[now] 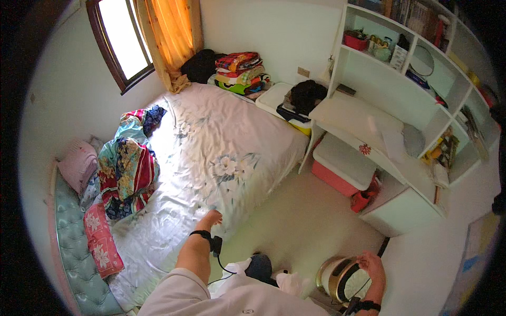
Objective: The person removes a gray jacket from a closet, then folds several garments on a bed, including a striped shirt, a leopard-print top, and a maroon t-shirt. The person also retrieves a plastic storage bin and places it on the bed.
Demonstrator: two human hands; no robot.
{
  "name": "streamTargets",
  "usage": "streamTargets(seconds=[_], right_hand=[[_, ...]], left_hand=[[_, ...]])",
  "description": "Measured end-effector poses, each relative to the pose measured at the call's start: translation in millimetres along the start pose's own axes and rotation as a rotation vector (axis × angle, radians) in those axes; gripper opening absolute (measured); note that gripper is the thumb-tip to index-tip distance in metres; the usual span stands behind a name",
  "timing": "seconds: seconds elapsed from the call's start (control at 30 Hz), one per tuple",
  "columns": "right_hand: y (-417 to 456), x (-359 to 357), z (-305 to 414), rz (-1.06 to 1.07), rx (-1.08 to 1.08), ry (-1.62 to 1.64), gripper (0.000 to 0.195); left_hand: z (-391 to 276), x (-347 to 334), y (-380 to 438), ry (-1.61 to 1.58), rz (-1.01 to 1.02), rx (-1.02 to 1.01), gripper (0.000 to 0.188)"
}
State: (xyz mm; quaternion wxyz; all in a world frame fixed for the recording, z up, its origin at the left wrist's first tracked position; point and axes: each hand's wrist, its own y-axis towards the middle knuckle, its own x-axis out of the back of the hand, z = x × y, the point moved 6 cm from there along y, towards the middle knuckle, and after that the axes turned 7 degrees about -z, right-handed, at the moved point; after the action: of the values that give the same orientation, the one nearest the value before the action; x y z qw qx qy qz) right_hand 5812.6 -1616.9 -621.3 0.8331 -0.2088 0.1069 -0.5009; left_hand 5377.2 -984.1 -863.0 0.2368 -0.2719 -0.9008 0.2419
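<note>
My left hand (pixel 213 218) is over the near edge of the bed (pixel 221 122), fingers loosely bent, with nothing seen in it. Nothing shows in my right hand (pixel 371 262) either; its fingers are apart beside the rim of a round gold-rimmed container (pixel 322 276) on the floor. Whether it touches that rim I cannot tell. A floral sheet with wrinkles covers the bed. On it lie a crumpled multicoloured patterned blanket (pixel 128 170), a pink pillow (pixel 79 164) and a red flowered pillow (pixel 102 241).
A tufted green headboard (pixel 77 252) borders the bed. Folded blankets (pixel 239 71) are stacked at its far end, near an orange curtain (pixel 170 31). To the right stands a white desk (pixel 363 110) with shelves; a pink bin with a white lid (pixel 344 162) sits underneath. White plastic bags (pixel 290 284) are by my feet.
</note>
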Motion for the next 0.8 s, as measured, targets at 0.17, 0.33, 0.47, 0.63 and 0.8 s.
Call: streamTargets(seconds=[0.17,0.33,0.47,0.63,0.8], right_hand=[[121,-10,66,0.038,0.020,0.215,0.036],[237,-55,119,0.021,-0.083,0.161,0.036],[317,-12,119,-0.086,-0.165,0.076,0.039],[426,0,88,-0.183,-0.326,0.178,0.043],[526,-24,74,-0.262,-0.389,0.244,0.026]], left_hand=[[-39,-81,110,0.138,0.167,-0.024,0.022],[-91,-77,231,-0.112,0.428,-0.030,0.039],[-179,-222,276,-0.242,0.244,0.007,0.035],[-290,-308,316,-0.283,0.252,-0.065,0.029],[-339,-407,376,-0.171,0.305,-0.081,0.024]])
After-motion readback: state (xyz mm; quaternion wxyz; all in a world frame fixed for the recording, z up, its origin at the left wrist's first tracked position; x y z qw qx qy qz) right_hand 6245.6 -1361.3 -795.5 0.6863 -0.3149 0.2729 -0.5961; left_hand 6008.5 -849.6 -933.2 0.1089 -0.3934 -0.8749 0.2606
